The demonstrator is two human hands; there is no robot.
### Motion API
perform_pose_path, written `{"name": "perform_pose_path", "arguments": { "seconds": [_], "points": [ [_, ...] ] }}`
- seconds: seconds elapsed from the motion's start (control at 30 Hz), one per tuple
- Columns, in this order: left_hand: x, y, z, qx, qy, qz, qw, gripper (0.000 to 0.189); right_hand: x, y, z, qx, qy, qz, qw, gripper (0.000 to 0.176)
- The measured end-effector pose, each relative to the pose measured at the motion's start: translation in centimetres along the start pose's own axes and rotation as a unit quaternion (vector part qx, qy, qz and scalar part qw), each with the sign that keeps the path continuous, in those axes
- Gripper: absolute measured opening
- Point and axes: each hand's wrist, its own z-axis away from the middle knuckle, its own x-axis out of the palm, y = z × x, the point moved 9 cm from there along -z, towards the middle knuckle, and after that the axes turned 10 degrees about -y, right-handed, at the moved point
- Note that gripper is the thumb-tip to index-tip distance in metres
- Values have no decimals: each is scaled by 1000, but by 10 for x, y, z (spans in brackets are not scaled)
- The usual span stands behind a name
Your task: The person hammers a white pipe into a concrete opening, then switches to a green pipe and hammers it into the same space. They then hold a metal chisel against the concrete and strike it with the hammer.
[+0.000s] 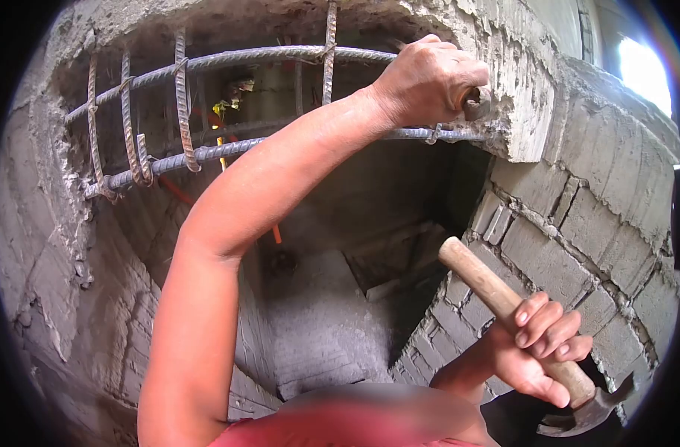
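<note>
My left hand [429,78] is raised at the end of an outstretched arm and closed around a metal chisel [475,103]. The chisel's tip rests against the broken edge of a concrete beam [522,112], just above a rebar bar. My right hand [537,346] is low at the right, gripping a hammer by its wooden handle [481,283]. The handle's butt points up and left. The claw hammer head [589,413] hangs down near the lower right edge, well away from the chisel.
Exposed rebar [228,59] with tied vertical stirrups [182,104] spans the chipped opening at top left. A block wall [578,238] stands at the right. Rough concrete [49,246] lines the left side. Behind the opening lies a dim lower space with a floor [317,313].
</note>
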Motion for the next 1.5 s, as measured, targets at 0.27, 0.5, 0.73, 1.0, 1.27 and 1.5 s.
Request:
{"name": "perform_pose_path", "arguments": {
  "seconds": [0.27, 0.5, 0.73, 1.0, 1.27, 1.5],
  "points": [
    [-6, -12, -2, -40, 21, 35, 998, 24, 27, 27, 23, 71, -17, 7, 997, 57],
    [1, -16, 1, -41, 4, 29, 999, 19, 28, 20, 7, 31, -60, 52, 996, 65],
    [1, -15, 1, -48, 1, 29, 998, 24, -17, 82, 87, 353, 70, 14, 933, 73],
    [-1, -13, -1, -74, 9, 24, 997, 21, -14, -25, -16, -147, 22, 55, 987, 64],
    [6, -43, 4, -156, -21, 30, 987, 16, 13, 163, 40, 423, 0, -100, 901, 48],
    [-5, -26, 1, -84, 44, 52, 994, 12, -16, 52, -1, 158, 63, 2, 985, 62]
  ]
}}
